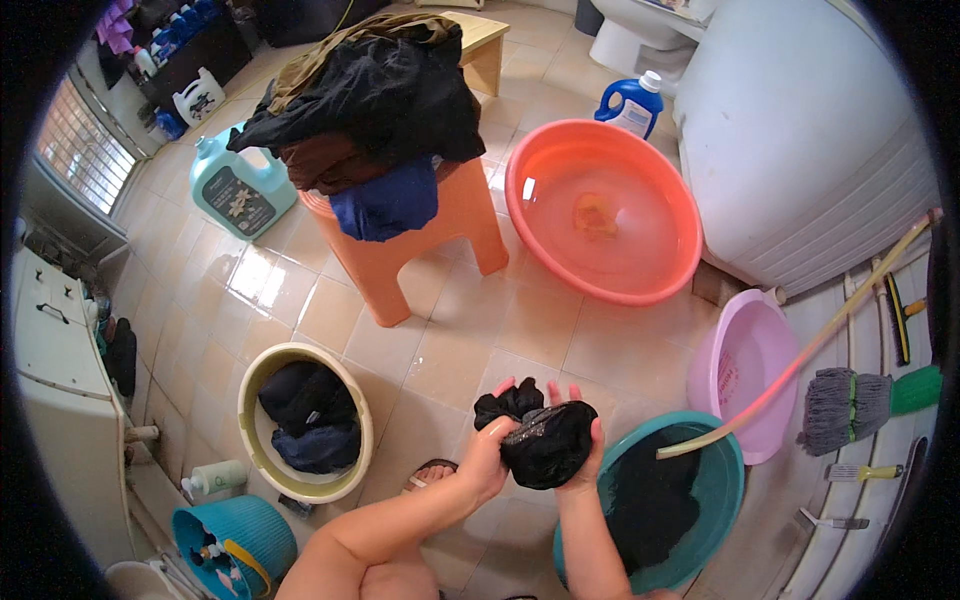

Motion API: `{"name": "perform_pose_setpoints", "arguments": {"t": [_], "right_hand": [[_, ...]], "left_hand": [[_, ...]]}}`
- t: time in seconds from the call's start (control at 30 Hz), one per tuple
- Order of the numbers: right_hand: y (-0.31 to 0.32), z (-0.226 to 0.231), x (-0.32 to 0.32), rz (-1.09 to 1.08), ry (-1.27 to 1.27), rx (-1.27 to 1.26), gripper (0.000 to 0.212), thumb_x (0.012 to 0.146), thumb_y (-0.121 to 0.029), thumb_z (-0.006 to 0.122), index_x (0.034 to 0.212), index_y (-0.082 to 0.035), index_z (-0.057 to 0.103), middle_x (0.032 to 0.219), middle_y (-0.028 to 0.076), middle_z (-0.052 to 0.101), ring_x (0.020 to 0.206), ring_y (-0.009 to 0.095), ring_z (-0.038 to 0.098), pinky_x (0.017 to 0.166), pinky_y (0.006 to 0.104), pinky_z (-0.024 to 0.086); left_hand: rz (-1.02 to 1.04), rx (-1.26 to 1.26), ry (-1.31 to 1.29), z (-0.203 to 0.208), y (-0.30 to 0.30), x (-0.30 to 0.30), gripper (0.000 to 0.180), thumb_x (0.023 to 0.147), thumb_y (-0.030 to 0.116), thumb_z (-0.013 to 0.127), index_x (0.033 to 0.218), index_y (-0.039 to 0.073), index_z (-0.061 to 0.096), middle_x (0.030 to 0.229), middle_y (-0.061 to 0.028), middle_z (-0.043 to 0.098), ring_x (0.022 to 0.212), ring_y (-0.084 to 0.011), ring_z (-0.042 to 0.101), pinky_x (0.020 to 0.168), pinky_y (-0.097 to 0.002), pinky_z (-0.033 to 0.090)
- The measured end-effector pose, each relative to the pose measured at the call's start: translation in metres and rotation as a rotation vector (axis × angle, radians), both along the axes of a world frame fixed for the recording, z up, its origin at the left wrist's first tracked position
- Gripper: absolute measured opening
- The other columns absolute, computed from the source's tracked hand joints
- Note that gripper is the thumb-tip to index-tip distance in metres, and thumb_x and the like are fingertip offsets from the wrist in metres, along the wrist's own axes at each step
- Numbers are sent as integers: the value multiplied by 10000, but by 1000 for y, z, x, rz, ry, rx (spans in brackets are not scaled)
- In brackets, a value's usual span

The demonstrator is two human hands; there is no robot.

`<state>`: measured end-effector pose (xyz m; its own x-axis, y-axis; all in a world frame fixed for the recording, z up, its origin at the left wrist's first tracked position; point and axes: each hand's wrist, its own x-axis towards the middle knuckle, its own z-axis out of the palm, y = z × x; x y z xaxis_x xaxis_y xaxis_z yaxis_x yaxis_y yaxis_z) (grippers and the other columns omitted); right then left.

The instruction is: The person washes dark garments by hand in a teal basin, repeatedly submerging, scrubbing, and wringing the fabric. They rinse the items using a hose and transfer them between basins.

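Note:
A bunched-up black garment (552, 452), shiny as if wet, is held up between my two hands in the middle of the head view. My left hand (484, 462) is closed round its left part, with the thumb across the cloth. On the other side my right hand (586, 472) cups the bundle, its fingertips showing behind the cloth. Just right of my right forearm stands a teal basin (738, 470) with a dark mass inside; whether that is cloth or dark water I cannot tell. A pale hose (745, 410) ends over this basin.
An orange stool (455, 225) bears piled clothes (390, 110). Beyond lie an orange basin (640, 295) with water and a blue detergent bottle (632, 108). A cream bucket (367, 440) with dark clothes stands left, near a teal basket (255, 525). A pink basin (770, 350) sits right.

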<state>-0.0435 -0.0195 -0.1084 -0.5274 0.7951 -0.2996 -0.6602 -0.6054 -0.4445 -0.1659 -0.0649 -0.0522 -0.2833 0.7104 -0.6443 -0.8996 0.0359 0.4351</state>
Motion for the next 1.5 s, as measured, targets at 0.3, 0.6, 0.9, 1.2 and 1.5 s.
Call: {"name": "perform_pose_setpoints", "arguments": {"t": [0.3, 0.6, 0.9, 1.2, 1.5], "right_hand": [[0, -15, 26, 252, 91, -456, 282, 873, -329, 481, 879, -57, 554, 869, 86, 591, 850, 221, 567, 788, 334, 462], [56, 79, 30, 962, -608, 17, 189, 819, -208, 574, 795, -21, 558, 751, 58, 577, 748, 152, 567, 683, 292, 458], [62, 63, 18, 899, -1132, 624, 332, 675, -295, 609, 790, 16, 630, 686, 173, 606, 624, 267, 569, 621, 349, 461], [74, 17, 52, 343, -888, 270, 284, 796, -264, 531, 735, 0, 618, 745, 107, 630, 676, 222, 593, 659, 337, 459], [58, 61, 56, -147, -902, 462, 657, 676, 0, 662, 1252, -39, 349, 1258, 121, 402, 1179, 210, 409, 1003, 327, 311]], "left_hand": [[-375, 675, 1664, 29, -2, 28, 303, 536, 109, 672, 835, 131, 628, 915, -49, 596, 814, -282, 561, 740, -376, 454], [-637, 1302, 2066, 46, 2, 50, 142, 622, 252, 552, 717, 147, 547, 892, 6, 535, 671, -129, 438, 493, -247, 320], [-663, 1626, 2181, 10, 15, 57, 131, 653, 266, 541, 614, 141, 535, 751, -9, 506, 633, -125, 428, 436, -222, 278], [-952, 1809, 1826, -10, 79, 22, 141, 686, 273, 573, 737, 141, 575, 832, -31, 552, 688, -176, 491, 547, -249, 392], [-562, 86, 178, -59, 162, 0, 305, 797, 205, 538, 1067, 63, 535, 1015, -92, 583, 952, -214, 557, 866, -319, 429]]}}
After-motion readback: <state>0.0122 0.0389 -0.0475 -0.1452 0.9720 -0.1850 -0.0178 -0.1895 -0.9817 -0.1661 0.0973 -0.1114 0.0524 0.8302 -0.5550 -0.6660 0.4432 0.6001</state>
